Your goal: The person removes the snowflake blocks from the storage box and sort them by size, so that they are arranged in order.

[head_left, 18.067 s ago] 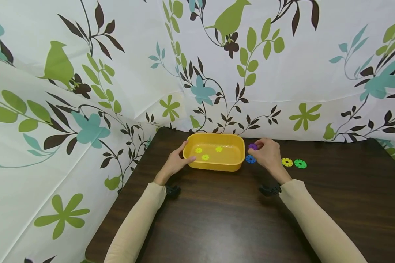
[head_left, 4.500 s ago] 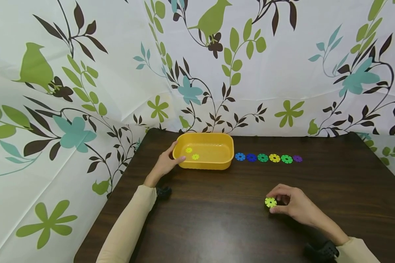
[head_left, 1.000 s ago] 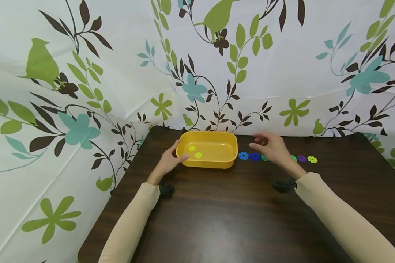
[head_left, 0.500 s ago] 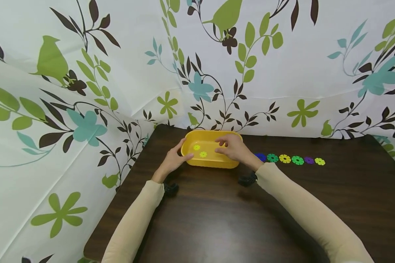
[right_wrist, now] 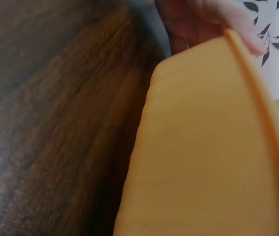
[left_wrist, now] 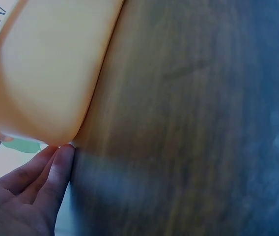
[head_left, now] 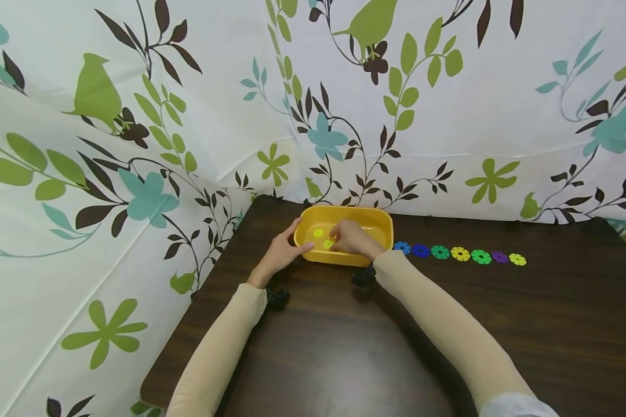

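Observation:
A yellow plastic tub [head_left: 367,260] stands near the back of the dark table. My left hand [head_left: 280,250] grips its left end, thumb over the near rim and fingers at the outer side. Inside lie two yellow-green notched plastic discs: a far disc [head_left: 318,233] and a near disc [head_left: 328,244]. My right hand [head_left: 356,237] reaches down into the tub with its fingertips right at the near disc; whether they pinch it I cannot tell. In the right wrist view the tub's wall [right_wrist: 208,142] hides that hand's fingers.
Right of the tub, notched discs lie in a row, from a light blue disc [head_left: 402,248] through blue, green, yellow, green and purple to a yellow-green disc [head_left: 517,259]. A patterned cloth [head_left: 422,174] hangs behind the table [head_left: 344,347].
A purple disc and a yellow-green disc have joined the row's right end since the earliest frames. In the last second my right hand moved left from above the row into the tub.

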The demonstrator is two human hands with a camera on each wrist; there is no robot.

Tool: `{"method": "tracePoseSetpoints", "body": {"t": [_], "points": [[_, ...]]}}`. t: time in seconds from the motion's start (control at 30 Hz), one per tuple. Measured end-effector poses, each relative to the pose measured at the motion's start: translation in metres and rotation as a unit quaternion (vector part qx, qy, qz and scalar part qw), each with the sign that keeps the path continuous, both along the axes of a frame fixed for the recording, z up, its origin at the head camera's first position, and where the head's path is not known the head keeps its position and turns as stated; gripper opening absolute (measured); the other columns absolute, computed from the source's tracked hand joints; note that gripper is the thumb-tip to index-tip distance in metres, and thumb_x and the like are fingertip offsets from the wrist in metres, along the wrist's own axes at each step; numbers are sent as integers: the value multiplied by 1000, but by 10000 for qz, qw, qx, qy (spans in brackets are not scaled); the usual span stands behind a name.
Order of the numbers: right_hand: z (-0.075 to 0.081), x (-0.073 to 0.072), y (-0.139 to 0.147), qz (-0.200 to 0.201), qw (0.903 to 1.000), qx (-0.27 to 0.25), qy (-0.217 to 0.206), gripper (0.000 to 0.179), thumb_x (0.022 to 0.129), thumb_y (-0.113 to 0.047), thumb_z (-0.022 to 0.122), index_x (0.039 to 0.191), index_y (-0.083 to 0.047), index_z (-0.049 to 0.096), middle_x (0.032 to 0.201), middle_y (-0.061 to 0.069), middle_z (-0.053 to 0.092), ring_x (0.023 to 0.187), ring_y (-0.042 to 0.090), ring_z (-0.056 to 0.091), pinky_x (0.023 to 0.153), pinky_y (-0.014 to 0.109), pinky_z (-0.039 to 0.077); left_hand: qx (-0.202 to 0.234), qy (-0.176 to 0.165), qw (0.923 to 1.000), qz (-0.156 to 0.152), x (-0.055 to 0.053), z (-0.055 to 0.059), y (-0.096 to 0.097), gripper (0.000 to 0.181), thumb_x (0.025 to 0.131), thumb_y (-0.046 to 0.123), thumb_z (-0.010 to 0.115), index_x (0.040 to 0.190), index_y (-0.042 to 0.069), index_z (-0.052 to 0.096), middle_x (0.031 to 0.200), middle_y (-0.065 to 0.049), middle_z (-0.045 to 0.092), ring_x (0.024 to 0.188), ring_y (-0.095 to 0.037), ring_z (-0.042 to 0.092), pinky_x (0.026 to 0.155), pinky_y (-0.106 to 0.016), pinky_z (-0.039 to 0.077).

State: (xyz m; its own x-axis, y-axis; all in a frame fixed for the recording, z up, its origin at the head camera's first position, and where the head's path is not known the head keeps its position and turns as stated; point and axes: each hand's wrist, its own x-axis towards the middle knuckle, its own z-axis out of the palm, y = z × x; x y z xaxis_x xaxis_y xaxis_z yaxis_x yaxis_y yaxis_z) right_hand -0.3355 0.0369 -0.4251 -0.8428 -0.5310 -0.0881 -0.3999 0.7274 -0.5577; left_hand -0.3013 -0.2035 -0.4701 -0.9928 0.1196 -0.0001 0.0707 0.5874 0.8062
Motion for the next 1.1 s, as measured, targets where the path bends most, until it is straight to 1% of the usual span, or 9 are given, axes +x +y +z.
{"method": "tracePoseSetpoints", "body": {"t": [0.17,0.27,0.4,0.5,0.63,0.7,0.8,0.93,1.1], "points": [[-7,-7,-2,138,9999,-29,-4,34,98,-13,81,129,2,78,130,22,78,121,37,74,107,48,62,-8,-6,10000,1,0,1,2,94,99,47,79,175,29,27,180,-15,32,165,-42,36,135,-66,28],[-8,-9,-3,113,9999,-15,31,28,97,-13,82,122,0,81,125,20,80,116,33,75,103,45,63,-19,25,10000,3,0,2,2,94,99,47,79,175,29,27,180,-15,33,165,-42,36,135,-66,28],[-10,-13,-7,-62,9999,120,-20,14,97,-14,82,100,-1,81,95,13,75,88,23,66,82,32,57,-55,31,10000,-1,0,3,1,94,99,48,79,175,30,27,180,-14,32,165,-41,36,135,-67,28],[-12,-16,-10,-173,9995,268,-8,20,95,-18,83,85,-3,75,76,5,60,73,18,53,70,28,45,-88,18,10000,-19,0,2,0,95,99,50,78,175,30,26,181,-14,32,165,-42,36,134,-67,28],[-21,-24,-12,-147,9990,340,238,27,92,-20,86,75,-8,69,66,-1,55,63,14,49,60,26,42,-69,29,10000,-20,1,1,0,95,98,51,78,175,31,26,180,-15,33,164,-42,37,134,-67,29],[-22,-23,-11,-86,9990,300,305,22,91,-18,84,78,-6,70,69,3,59,64,15,50,61,27,43,-53,25,10000,-9,1,0,0,95,98,51,78,175,31,27,180,-15,34,164,-43,37,134,-67,30],[-16,-17,-10,68,9991,282,315,13,93,-14,80,97,-2,78,91,10,74,78,19,61,74,30,54,-74,0,10000,-13,2,0,-1,94,99,51,77,175,31,26,180,-15,33,164,-43,37,134,-68,29],[-11,-14,-7,451,9979,438,163,28,98,-9,77,125,-2,79,125,17,79,107,28,72,100,41,63,-85,-14,10000,-35,4,0,0,94,100,50,77,176,31,25,181,-15,31,165,-43,35,134,-68,29],[-9,-16,-5,704,9963,496,55,24,99,-3,76,122,-2,81,124,17,80,116,32,74,106,45,62,-44,39,10000,-13,2,1,0,93,100,49,77,175,31,26,181,-14,31,165,-42,35,134,-68,27]]}}
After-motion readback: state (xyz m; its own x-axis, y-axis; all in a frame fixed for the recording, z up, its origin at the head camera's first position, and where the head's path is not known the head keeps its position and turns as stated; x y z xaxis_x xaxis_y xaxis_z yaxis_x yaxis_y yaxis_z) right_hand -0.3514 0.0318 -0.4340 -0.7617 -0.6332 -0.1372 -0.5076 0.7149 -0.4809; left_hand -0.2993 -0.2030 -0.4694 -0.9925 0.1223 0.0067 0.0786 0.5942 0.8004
